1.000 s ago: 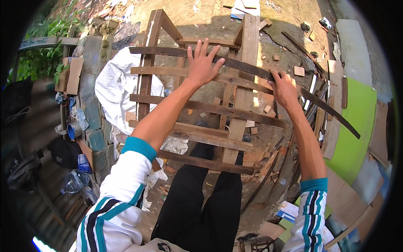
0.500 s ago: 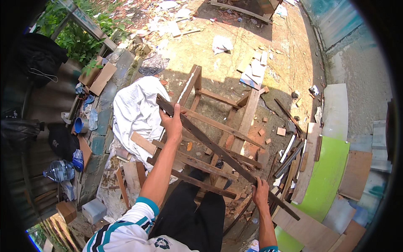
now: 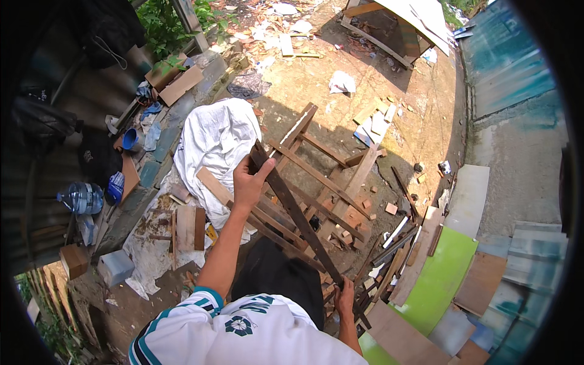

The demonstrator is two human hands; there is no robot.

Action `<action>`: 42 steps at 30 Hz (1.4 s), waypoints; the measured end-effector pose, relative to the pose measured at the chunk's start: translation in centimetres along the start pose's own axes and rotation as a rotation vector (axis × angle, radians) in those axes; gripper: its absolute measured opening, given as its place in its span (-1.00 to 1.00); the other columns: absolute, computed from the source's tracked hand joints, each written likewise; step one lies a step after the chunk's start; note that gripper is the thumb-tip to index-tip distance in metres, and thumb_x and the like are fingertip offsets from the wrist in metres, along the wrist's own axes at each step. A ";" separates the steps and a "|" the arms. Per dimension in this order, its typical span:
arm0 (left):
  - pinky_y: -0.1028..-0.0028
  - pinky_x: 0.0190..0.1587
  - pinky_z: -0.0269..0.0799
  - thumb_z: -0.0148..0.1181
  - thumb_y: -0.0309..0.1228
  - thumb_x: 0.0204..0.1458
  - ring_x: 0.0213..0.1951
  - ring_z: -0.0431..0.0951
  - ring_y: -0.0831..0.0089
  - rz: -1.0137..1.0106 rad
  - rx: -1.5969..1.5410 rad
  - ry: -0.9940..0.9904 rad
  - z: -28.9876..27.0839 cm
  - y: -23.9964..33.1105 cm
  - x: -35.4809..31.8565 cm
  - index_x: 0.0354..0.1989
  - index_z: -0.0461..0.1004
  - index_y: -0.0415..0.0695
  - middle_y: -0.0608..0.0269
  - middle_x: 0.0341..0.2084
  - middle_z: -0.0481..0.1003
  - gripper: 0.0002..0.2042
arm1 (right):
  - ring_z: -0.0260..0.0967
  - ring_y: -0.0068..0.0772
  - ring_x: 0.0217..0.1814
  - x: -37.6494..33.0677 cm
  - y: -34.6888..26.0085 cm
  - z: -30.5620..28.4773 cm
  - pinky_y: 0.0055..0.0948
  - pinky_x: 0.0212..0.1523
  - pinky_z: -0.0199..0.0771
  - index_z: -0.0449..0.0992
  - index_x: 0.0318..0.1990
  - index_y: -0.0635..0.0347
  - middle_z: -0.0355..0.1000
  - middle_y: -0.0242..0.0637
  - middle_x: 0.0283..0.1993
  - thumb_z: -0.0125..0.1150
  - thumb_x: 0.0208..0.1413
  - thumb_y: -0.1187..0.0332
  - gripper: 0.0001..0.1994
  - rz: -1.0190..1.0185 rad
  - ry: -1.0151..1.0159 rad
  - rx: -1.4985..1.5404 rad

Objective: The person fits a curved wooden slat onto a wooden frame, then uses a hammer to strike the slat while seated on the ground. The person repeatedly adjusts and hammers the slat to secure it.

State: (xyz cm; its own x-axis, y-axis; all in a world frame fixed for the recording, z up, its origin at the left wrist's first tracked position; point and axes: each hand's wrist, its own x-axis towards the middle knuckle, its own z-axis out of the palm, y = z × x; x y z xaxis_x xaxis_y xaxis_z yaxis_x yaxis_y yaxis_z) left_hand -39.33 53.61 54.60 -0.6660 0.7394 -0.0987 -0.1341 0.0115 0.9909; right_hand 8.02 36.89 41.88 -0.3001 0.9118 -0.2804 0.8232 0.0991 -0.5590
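The left hand [image 3: 248,182] grips the upper end of a long dark weathered wooden slat [image 3: 298,216], the right hand [image 3: 344,299] clamps its lower end; the slat is lifted diagonally above the slatted wooden frame [image 3: 328,182], apparently freed, not yet set down

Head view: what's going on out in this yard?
A person holds a long dark wooden slat at both ends, the left hand gripping its upper end and the right hand its lower end. It slants across a frame of wooden slats lying on the dirt. A white sheet lies beside it.
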 end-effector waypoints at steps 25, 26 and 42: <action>0.41 -0.37 0.33 -0.32 0.28 0.30 -0.47 0.36 0.41 -0.026 -1.045 -0.145 1.4 5.3 -3.2 -0.06 0.42 -0.17 0.24 -0.33 0.38 -0.32 | 0.34 0.13 -0.01 2.8 -2.0 -4.8 -0.03 -0.01 0.29 0.44 -0.22 0.25 0.38 0.00 -0.07 0.34 -0.25 0.55 -0.65 0.002 0.651 -0.294; 0.42 -0.40 0.34 -0.33 0.28 0.30 -0.48 0.37 0.41 -0.015 -1.018 -0.128 1.4 5.4 -3.2 -0.05 0.42 -0.18 0.23 -0.33 0.39 -0.31 | 0.34 0.14 0.02 3.1 -1.6 -5.0 -0.01 0.01 0.29 0.42 -0.23 0.25 0.38 0.00 -0.04 0.34 -0.28 0.56 -0.65 0.010 0.659 -0.276; 0.39 -0.43 0.57 -0.08 0.04 0.35 -0.53 0.54 0.44 0.205 -0.362 0.026 1.1 7.9 -3.4 0.15 0.33 -0.27 0.28 -0.46 0.46 -0.46 | 0.40 0.17 -0.19 5.2 -0.2 -6.2 -0.02 -0.15 0.37 0.43 -0.20 0.24 0.44 0.00 -0.30 0.42 -0.14 0.45 -0.66 0.118 0.569 -0.177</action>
State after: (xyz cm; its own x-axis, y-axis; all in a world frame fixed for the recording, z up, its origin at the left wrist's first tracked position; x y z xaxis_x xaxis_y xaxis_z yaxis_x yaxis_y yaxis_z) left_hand -37.32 51.96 62.89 -0.7233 0.6846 0.0905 -0.2428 -0.3748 0.8947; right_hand 9.30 44.05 45.43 0.0624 0.9859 0.1556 0.9174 0.0047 -0.3979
